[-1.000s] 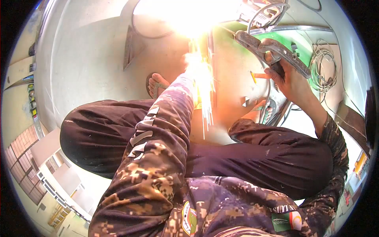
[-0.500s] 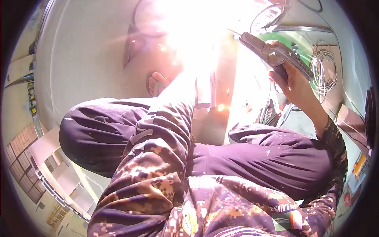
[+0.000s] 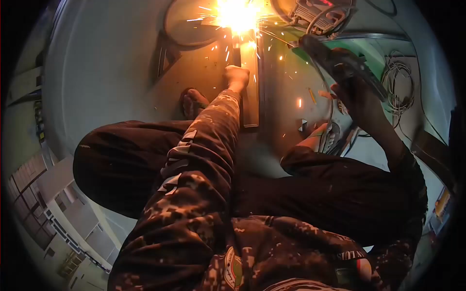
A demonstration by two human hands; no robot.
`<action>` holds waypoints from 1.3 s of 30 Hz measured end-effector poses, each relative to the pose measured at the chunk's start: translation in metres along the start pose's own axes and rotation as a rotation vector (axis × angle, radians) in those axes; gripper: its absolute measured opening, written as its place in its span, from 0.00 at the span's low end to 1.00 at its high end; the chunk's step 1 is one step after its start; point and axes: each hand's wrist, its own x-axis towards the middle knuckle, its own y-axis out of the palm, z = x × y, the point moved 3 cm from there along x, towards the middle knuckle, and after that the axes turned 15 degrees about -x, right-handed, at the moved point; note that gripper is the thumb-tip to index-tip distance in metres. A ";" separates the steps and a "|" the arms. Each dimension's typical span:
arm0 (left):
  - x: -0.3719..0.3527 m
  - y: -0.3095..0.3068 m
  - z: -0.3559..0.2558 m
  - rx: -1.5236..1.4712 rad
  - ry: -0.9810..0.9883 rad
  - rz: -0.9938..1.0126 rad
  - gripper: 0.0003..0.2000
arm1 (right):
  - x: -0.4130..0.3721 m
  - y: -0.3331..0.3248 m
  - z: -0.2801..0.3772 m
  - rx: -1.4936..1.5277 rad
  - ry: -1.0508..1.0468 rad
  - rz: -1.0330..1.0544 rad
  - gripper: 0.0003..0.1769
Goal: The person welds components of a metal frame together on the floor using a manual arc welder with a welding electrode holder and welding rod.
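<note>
My right hand (image 3: 361, 99) is wrapped around the handle of a dark welding electrode holder (image 3: 335, 60). From the holder's tip a thin electrode (image 3: 279, 39) runs left toward a bright burst of sparks at the top centre. My left hand (image 3: 237, 78) is closed on a long metal bar (image 3: 250, 104) that lies on the floor and points away from me. The bar's far end is lost in the glare, and the exact grip of the left fingers is hard to see.
A welding machine (image 3: 323, 14) with cables stands at the top right. Coiled cable (image 3: 400, 80) lies at the right. My foot (image 3: 194, 102) is left of the bar, near an angled metal piece (image 3: 167, 58). Sparks fall across the floor.
The huge white glare has shrunk to an orange burst with flying sparks, and the scene is darker. My left hand and the metal bar now show. My right hand has barely moved.
</note>
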 end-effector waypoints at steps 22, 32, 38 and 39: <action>-0.018 -0.014 -0.007 -0.119 0.028 -0.039 0.18 | 0.000 -0.006 0.008 -0.132 0.109 0.116 0.22; -0.010 -0.009 0.002 0.003 0.047 -0.057 0.17 | -0.003 -0.003 0.000 -0.204 0.059 0.126 0.25; -0.015 -0.009 0.000 -0.054 0.047 -0.038 0.17 | 0.000 -0.001 -0.001 -0.113 0.034 0.136 0.26; -0.017 -0.012 0.003 -0.057 0.043 -0.039 0.17 | -0.001 0.001 -0.003 -0.111 0.025 0.115 0.26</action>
